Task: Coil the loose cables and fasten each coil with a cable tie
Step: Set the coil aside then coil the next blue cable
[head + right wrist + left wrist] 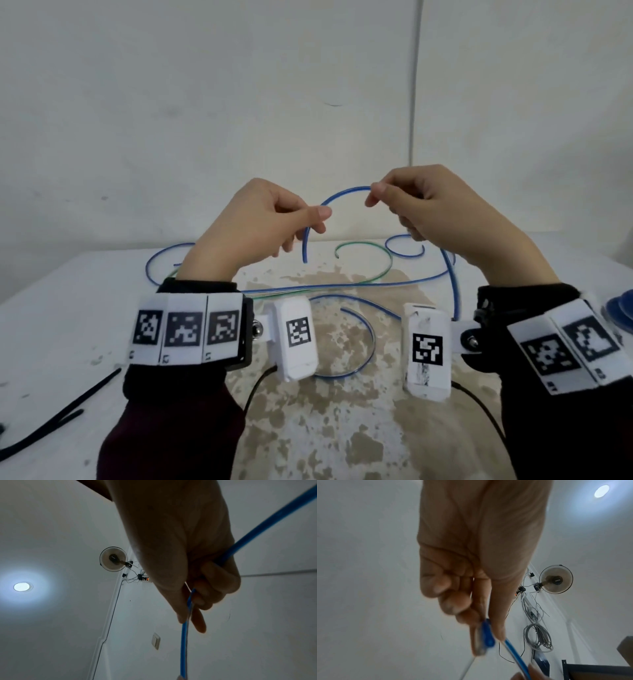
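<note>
A thin blue cable (346, 192) arches in the air between my two raised hands above the table. My left hand (317, 217) pinches it near its free end, which hangs down at the left. My right hand (373, 195) pinches it further along, and the cable runs on through that fist and down to the table. Seen from the left wrist, the blue cable (515, 654) passes between thumb and fingertips of my left hand (489, 631). In the right wrist view the blue cable (184, 642) leaves my right hand (189, 616) and also runs up right. More blue loops and a green cable (363, 245) lie loose on the table.
The white table (68, 308) has a worn brown patch in the middle. Black cable ties (61, 414) lie at the front left. A blue round object (621, 308) sits at the right edge. A white wall stands close behind the table.
</note>
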